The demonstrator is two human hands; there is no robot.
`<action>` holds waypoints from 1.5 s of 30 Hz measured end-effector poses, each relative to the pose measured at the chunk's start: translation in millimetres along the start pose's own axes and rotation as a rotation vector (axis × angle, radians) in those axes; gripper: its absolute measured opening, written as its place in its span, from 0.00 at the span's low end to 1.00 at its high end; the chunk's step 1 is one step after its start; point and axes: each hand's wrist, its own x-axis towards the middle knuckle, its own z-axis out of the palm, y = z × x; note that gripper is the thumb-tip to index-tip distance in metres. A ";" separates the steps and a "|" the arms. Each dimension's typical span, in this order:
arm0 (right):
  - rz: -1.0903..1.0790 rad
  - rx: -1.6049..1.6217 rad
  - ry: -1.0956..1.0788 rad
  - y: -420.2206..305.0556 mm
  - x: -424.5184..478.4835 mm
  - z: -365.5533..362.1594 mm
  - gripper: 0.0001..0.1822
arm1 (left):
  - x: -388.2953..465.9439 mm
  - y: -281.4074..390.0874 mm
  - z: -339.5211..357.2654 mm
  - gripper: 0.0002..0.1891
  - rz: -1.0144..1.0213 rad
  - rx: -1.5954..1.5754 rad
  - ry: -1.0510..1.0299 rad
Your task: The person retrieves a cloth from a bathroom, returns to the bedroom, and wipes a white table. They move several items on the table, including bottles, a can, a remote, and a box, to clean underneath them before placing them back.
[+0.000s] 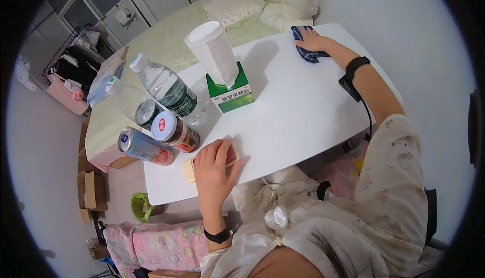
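Note:
My left hand (216, 168) lies over a small cream-and-red container (232, 155) near the front edge of the white table (288, 107), fingers across its top and thumb along its right side. Much of it is hidden beneath the palm. At the far right corner, my right hand (312, 41) presses on a folded dark blue patterned cloth (307, 55), which lies flat on the tabletop. Just beyond my left hand stands a glass jar (183, 136) with a white lid and dark red contents. A blue-and-pink drink can (146, 147) is beside the jar.
Two clear plastic bottles (172, 92) stand behind the jar. Near the table's middle, a green-and-white carton (233, 94) has a roll of white paper (214, 54) on it. A bed (163, 47) adjoins the far side, and a wall (398, 24) the right. A green-lined bin (142, 206) is below.

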 end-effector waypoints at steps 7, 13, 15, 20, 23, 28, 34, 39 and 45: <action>-0.229 -0.020 0.086 -67.3 17.4 15.6 0.49 | 3.1 4.8 1.8 0.26 0.007 -0.007 -0.009; -0.699 -0.044 0.061 -148.3 -11.3 33.4 0.42 | 1.3 6.2 1.6 0.26 -0.022 0.024 -0.035; -0.728 0.020 0.060 -154.9 -20.4 36.0 0.41 | -1.2 7.1 -3.4 0.26 -0.037 0.042 -0.035; -0.608 0.028 0.107 -81.6 18.4 17.8 0.38 | 0.9 2.9 3.8 0.27 -0.027 0.023 -0.049; -0.318 0.062 0.127 24.6 40.6 -4.9 0.39 | 3.6 5.8 3.6 0.26 -0.003 0.016 -0.021; 0.099 0.076 0.089 123.7 24.7 -31.1 0.39 | 0.8 5.0 0.6 0.26 -0.040 0.044 0.006; 0.078 0.154 0.017 138.3 26.9 -41.0 0.41 | -1.5 1.1 5.9 0.27 -0.040 0.104 0.025; 0.016 0.290 -0.021 151.7 12.6 -45.1 0.42 | -1.9 1.4 1.5 0.27 -0.057 0.080 -0.007; -0.019 0.395 -0.073 164.3 -30.5 -42.1 0.41 | 0.3 2.0 1.2 0.26 -0.041 0.039 -0.007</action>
